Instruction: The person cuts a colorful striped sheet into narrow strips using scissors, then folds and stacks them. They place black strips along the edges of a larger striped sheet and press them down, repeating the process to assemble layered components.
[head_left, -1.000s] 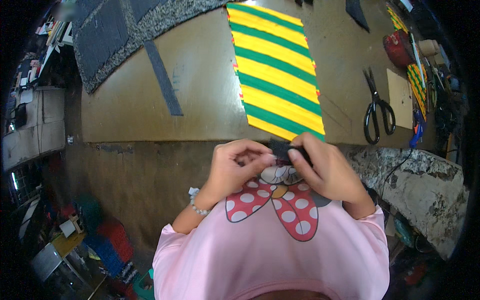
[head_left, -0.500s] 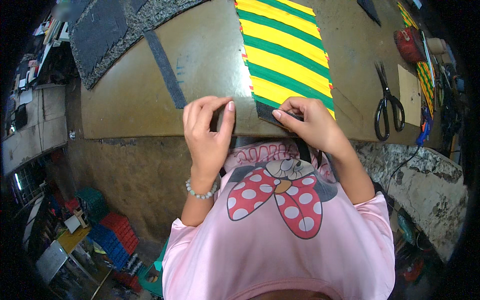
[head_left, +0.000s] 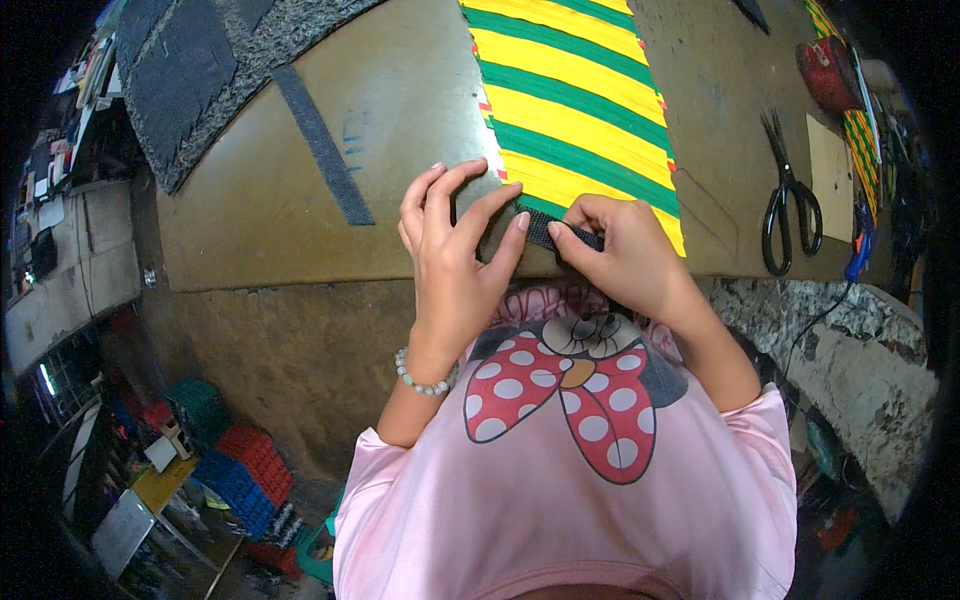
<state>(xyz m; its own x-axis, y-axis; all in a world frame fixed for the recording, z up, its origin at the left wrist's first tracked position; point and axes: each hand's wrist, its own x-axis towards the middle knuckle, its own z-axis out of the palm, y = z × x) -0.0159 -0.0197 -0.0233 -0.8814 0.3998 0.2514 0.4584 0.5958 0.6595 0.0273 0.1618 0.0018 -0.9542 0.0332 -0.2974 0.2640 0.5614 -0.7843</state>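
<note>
A panel of yellow and green striped fabric (head_left: pixel 575 110) lies on the table, its near end in front of me. Across that end runs a short black woven strip (head_left: pixel 540 228). My right hand (head_left: pixel 625 245) pinches this strip between thumb and bent fingers; the strip's right part is hidden under them. At the panel's near left corner is my left hand (head_left: pixel 455 240), thumb and index tips apart beside the strip's left end, the other fingers spread over the table. I see nothing held in it.
A long dark strip (head_left: pixel 325 150) lies to the left, below a dark rough slab (head_left: pixel 180 90) with black pieces on it. Black-handled scissors (head_left: pixel 788 205), a tan card (head_left: pixel 830 180) and a blue corded tool (head_left: pixel 858 255) are at the right. The table's front edge (head_left: pixel 300 287) is close to me.
My left hand has moved right, from bare table to the fabric's corner and the black strip's end. My right hand keeps its pinch on the strip. The view has shifted slightly.
</note>
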